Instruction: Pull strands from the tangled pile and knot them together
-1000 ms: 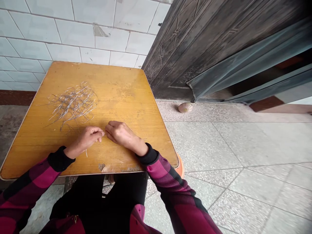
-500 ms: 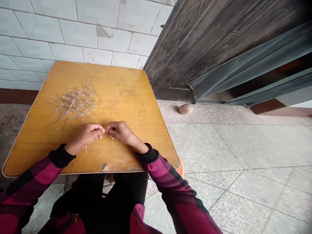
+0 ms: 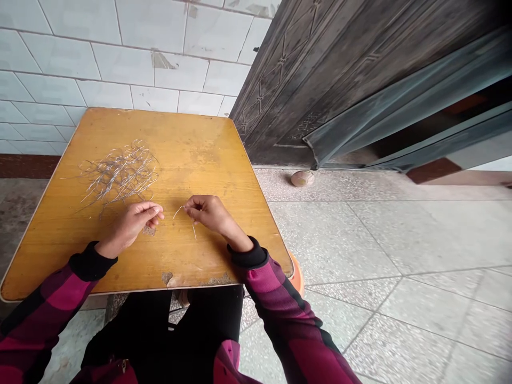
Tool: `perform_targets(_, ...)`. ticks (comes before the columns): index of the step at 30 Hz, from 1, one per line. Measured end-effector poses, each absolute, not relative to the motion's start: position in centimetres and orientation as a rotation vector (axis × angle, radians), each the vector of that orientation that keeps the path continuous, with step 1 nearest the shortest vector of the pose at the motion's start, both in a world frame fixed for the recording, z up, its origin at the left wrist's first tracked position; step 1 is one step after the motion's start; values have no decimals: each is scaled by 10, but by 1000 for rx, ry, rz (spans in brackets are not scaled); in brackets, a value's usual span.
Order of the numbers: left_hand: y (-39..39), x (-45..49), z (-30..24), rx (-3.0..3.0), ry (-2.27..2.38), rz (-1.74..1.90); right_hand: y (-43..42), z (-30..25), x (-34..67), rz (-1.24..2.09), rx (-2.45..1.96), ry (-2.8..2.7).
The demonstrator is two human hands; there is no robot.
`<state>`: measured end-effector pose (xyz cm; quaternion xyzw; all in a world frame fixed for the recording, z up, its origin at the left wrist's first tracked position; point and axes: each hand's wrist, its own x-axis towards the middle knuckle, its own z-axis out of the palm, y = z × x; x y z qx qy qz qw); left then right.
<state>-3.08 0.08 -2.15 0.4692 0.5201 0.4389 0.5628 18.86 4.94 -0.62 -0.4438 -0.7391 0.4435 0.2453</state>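
Observation:
My right hand (image 3: pixel 210 213) is closed in a pinch on a short, thin silvery wire (image 3: pixel 178 212). The wire is bent, with one end sticking out to the left of the fingertips and another piece hanging below them. Across a small gap, my left hand (image 3: pixel 138 221) hovers over the table with thumb and fingers drawn together, and no wire shows in it. Just beyond the left hand lies a loose tangle of similar thin wires (image 3: pixel 120 173), many of them curled.
The yellow wooden table (image 3: pixel 200 160) has a pale edge and worn, chipped patches. A white tiled wall (image 3: pixel 116 61) stands behind it. To the right are a dark carved wooden door (image 3: pixel 288 80), a grey-green curtain (image 3: pixel 360 122) and a roundish stone-like object (image 3: pixel 302 178) on the floor.
My hands, which met at the fingertips, have moved apart. The left hand has let go of the wire, which stays in my right hand. The view has shifted slightly.

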Motion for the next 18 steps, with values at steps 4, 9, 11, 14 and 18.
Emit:
perform_targets(4,0,-31,-25,1177,1307,1083,50,-9,188,1455,-1137,-1858)
perform_targets(9,-1,-33,-25,1232,1349,1043,53,-10,190,1671,-1043,-1730)
perform_targets(11,-1,-33,-22,1206,1290,979,55,-10,191,1654,-1038,-1742)
perform_targets(14,0,-33,-17,1216,1200,903,54,-9,192,1584,-1050,-1824)
perform_targets(18,-2,-29,-11,1278,1123,734,49,-7,188,1606,-1044,-1891)
